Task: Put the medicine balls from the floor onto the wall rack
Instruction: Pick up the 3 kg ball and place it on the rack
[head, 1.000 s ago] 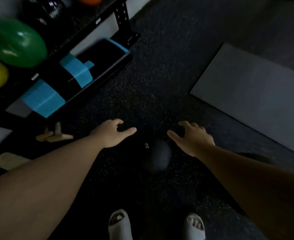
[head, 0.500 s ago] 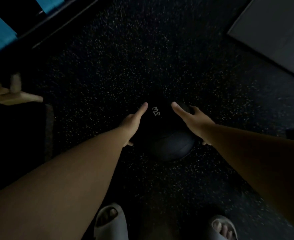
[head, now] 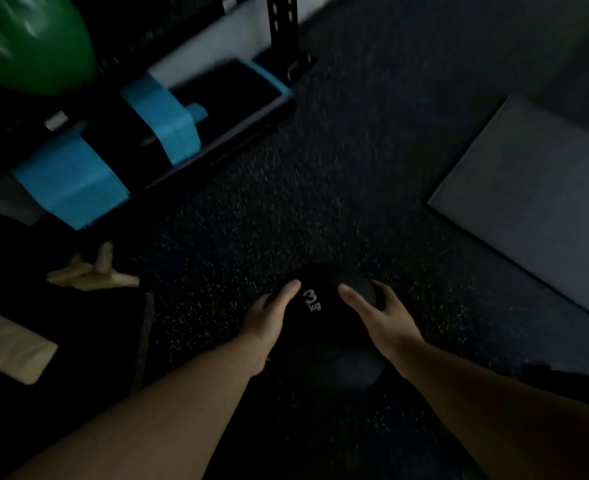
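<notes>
Plainly, the person has the ball (head: 324,317) between both hands, low in the view and just ahead of the forearms. It is black and round, marked "3 kg" in white on the face that lies between the two thumbs. The left hand (head: 268,320) is pressed flat to its left flank, thumb laid up over the top and the remaining fingers curled out of sight round the far side. The right hand (head: 379,317) mirrors it on the right flank, thumb pointing at the marking, fingers (head: 388,289) wrapped over the far upper shoulder. Both hands are closed on the ball; neither is clenched into a fist. Whether the ball rests on the floor (head: 286,202) or is just clear of it cannot be told in this dim light.

As a judgement, the ball will feel dense for its size and will not give much under the palms. Its surface looks matte, so probably not slick, though the dark hides the texture. A grip with palms on opposite flanks and fingers slightly under the belly should carry the weight best; thumbs alone on top would let it roll out downward.

Beyond the fingertips lies open speckled floor. Further off, to the left of the left hand, stands the rack (head: 282,32), a black upright with a green ball (head: 33,43) already on it. To the right of the right hand, well apart, lies a grey mat (head: 528,202).
</notes>
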Tool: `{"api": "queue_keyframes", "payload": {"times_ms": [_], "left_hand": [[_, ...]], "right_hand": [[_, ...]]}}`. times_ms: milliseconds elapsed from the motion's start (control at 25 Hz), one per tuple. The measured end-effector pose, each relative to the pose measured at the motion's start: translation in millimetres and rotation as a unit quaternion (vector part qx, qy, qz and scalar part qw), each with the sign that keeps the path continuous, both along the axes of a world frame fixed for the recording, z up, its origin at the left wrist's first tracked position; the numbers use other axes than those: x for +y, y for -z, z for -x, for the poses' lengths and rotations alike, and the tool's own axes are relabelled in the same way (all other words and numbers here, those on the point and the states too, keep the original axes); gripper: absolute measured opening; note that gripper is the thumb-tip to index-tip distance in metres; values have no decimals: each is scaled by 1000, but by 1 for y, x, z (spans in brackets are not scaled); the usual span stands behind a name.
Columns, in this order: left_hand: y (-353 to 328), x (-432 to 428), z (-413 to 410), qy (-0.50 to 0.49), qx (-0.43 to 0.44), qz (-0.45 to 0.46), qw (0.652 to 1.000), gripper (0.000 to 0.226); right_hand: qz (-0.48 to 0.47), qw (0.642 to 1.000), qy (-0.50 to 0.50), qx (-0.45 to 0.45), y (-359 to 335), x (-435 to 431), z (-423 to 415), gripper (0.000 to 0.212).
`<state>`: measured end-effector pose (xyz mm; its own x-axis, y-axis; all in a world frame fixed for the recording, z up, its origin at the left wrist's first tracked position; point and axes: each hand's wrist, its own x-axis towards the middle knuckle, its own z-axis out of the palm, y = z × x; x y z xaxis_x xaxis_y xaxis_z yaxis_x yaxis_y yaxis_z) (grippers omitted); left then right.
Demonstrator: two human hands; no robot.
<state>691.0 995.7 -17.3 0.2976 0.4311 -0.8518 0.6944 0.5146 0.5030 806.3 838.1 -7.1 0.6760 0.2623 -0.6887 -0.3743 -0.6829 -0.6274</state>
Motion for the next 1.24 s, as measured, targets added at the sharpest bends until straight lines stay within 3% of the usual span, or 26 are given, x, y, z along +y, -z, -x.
{"api": "queue_keyframes", "payload": {"times_ms": [120,200,360,480,640,680,760,840,920,1040,1200,1240], "left_hand": [[-118,43,-19,-26,-58,-44,997,81],[-195,67,-34,-22,-81,-79,993,101],[-405,150,-68,-9,-184,-228,956,144],[-585,202,-82,20,-245,-330,911,128],[-794,234,-75,-15,-330,-377,865,82],[-837,242,-69,-28,-346,-390,853,81],[-911,253,-57,-47,-367,-430,824,106],[-974,259,-48,-64,-401,-445,798,114],[-1027,256,-41,-59,-429,-450,781,106],[-1071,259,-58,-58,-456,-459,760,106],[-1077,276,-118,-48,-466,-450,760,57],[-1074,285,-143,-44,-465,-444,765,55]], "right_hand": [[-31,998,-24,-50,-121,44,-27,137],[-67,992,-39,-96,-198,69,-45,132],[-136,975,-57,-166,-425,139,-83,132],[-217,944,-55,-241,-605,179,-91,135],[-324,888,-61,-321,-800,220,-77,101],[-349,874,-66,-332,-842,226,-71,96],[-390,844,-78,-360,-915,238,-59,96],[-423,811,-78,-397,-972,246,-54,89],[-435,787,-70,-431,-1015,253,-58,77],[-447,771,-87,-444,-1056,262,-81,89],[-425,776,-119,-450,-1070,283,-148,90],[-427,775,-124,-450,-1068,292,-174,89]]}}
